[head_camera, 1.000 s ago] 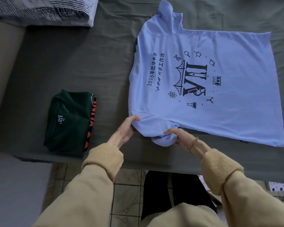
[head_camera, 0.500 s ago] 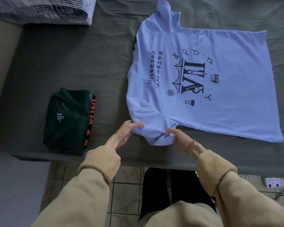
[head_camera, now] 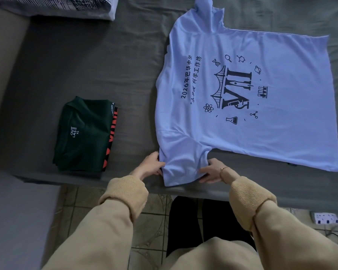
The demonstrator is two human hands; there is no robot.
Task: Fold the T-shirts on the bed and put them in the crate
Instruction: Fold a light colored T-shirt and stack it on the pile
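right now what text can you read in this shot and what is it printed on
"OUT LAS XS": inside the neck of the folded green T-shirt.
"CONCERT": on that shirt's edge; the orange letters below it are cut off.
"2026年巴华中学" and "科学工作坊": on the blue T-shirt; the smaller characters before them are unclear.
"IIA": the blue shirt's large logo, uncertain.

We see a dim, cool-toned scene with soft, even light and no glare anywhere. The pale blue T-shirt (head_camera: 242,94) is the brightest surface, and its black print reads sharply, so focus is good at its centre. Left of the T-shirt the grey bed sheet (head_camera: 86,61) darkens, with a deeper shadow under the patterned pillow (head_camera: 66,6) beyond it. Below the T-shirt, at the bed's near edge, the tan sleeves (head_camera: 125,201) look soft and slightly blurred. We notice wide-angle bending toward the frame's edges, where straight lines far from the T-shirt curve.
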